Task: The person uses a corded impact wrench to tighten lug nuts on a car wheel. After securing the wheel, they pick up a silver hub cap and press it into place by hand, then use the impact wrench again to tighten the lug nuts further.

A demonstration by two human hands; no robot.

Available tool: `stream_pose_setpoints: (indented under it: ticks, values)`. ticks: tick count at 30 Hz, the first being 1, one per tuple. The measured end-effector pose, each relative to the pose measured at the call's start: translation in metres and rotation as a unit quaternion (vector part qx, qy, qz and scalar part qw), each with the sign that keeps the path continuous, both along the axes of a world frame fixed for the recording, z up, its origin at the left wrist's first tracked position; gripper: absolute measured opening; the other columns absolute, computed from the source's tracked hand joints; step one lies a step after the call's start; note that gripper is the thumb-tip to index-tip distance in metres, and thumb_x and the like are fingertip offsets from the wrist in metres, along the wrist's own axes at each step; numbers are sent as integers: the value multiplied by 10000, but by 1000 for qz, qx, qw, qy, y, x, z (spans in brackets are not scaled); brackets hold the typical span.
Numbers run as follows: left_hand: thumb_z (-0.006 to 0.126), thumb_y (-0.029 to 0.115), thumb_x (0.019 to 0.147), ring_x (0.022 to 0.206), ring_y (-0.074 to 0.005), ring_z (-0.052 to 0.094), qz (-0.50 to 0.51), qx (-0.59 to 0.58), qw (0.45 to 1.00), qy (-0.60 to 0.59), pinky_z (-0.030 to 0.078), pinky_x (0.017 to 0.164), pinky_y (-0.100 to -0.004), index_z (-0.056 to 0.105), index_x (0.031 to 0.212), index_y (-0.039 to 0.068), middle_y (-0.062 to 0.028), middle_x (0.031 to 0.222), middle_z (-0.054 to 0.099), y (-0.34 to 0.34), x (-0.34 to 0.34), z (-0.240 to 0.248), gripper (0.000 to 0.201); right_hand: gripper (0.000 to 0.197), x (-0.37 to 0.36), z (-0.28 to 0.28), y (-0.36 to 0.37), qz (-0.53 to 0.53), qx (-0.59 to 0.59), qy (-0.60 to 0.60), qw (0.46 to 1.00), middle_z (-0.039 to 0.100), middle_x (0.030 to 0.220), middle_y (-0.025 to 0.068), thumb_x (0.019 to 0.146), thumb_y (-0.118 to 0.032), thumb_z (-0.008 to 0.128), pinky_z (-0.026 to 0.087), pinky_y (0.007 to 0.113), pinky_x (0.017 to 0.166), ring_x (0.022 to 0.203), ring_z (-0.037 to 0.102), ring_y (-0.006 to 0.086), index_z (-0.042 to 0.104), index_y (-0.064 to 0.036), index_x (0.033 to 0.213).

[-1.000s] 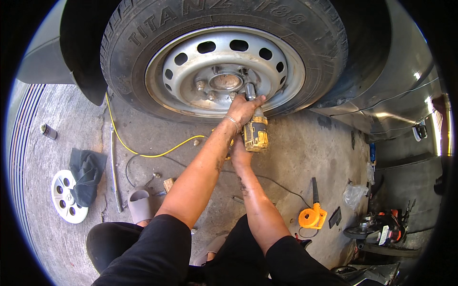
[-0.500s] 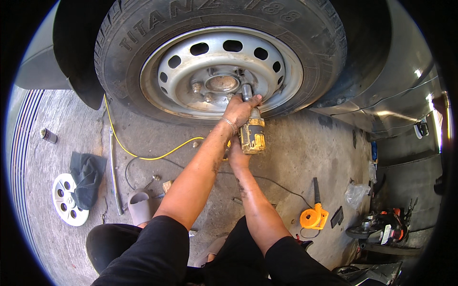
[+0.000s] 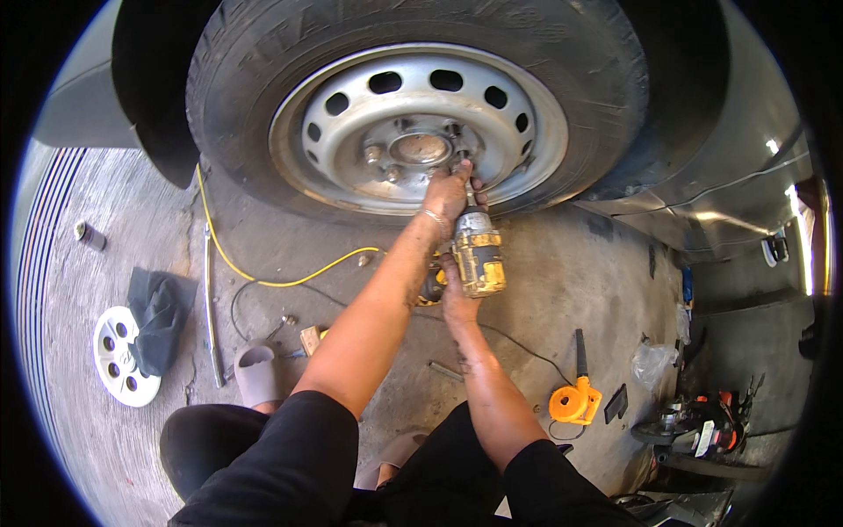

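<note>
My right hand [image 3: 458, 303] is wrapped round the grip of a yellow-and-black impact wrench [image 3: 480, 259], whose grey nose points up at the wheel. My left hand [image 3: 446, 195] is closed at the wrench's front end, its fingertips by the lower right lug of the steel wheel [image 3: 351, 132]; what it pinches is hidden by the fingers. Lug nuts [image 3: 373, 153] sit to the left of the rusty centre hub [image 3: 420, 148]. Around the rim is a black tire [image 3: 233, 114].
At left lie a white wheel cover [image 3: 107, 341], a dark cloth [image 3: 162, 321], a long metal bar [image 3: 211, 307] and a can [image 3: 89, 235]. A yellow hose [image 3: 233, 262] and a dark cord cross the floor. At right are an orange blower [image 3: 575, 400] and a plastic bag [image 3: 652, 362].
The impact wrench has come back from the wheel, down and slightly right. My right hand moved with it; my left fingertips are now higher, close to the lug.
</note>
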State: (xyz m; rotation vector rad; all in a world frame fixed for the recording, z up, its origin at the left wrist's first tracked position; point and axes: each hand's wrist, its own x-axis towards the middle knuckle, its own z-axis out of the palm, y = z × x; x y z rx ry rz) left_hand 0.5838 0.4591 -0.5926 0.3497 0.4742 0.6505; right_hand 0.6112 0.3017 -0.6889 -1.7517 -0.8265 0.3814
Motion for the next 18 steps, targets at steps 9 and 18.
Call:
stream_pose_setpoints:
  ticks: [9, 18]
  values:
    - [441, 362, 1035, 714, -303, 623, 205, -292, 925, 132, 563, 681, -503, 522, 1135, 44, -152, 943, 611, -57, -35, -168, 344, 360, 25, -27, -44, 195, -219, 181, 939, 705, 992, 20, 801, -24, 728, 542, 306, 750, 836, 662, 141, 644, -22, 1152]
    - [396, 341, 1040, 941, -378, 670, 201, -421, 869, 162, 554, 824, -553, 454, 1283, -4, -203, 1142, 626, -115, -86, -258, 426, 472, -6, -45, -46, 286, -413, 54, 863, 697, 1097, 69, 777, -70, 767, 530, 336, 880, 1004, 660, 170, 615, -45, 1222]
